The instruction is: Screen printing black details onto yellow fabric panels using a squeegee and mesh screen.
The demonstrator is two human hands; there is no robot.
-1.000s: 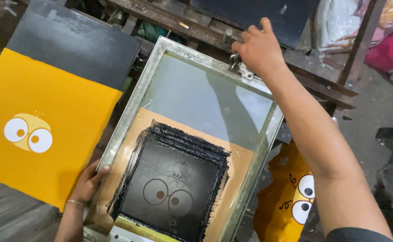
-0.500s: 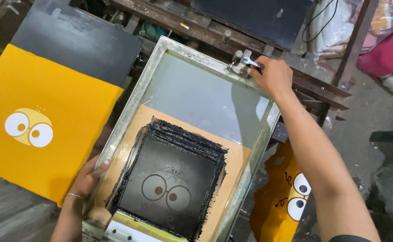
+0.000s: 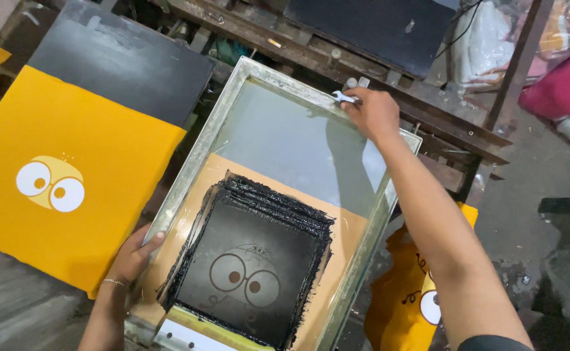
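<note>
Metal screen frame (image 3: 187, 170) gripped by left hand (image 3: 132, 257), right hand (image 3: 374, 114) holding wrench (image 3: 345, 99).

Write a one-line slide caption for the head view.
Left hand steadies a screen-printing frame; right hand holds a small wrench at its far edge, beside a yellow printed fabric.

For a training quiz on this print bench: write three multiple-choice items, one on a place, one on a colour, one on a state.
1. Where does the right hand rest?
A. the far edge of the screen frame
B. the yellow shirt
C. the floor

2. What colour is the ink on the mesh?
A. white
B. black
C. red

3. What does the left hand do?
A. hangs free
B. grips the frame's near left side
C. holds a brush

Answers: 1 A, the fingers sit on a small metal wrench at the far rail; 2 B, a black square surrounds the eyes design; 3 B, the thumb lies over the rail.
</note>
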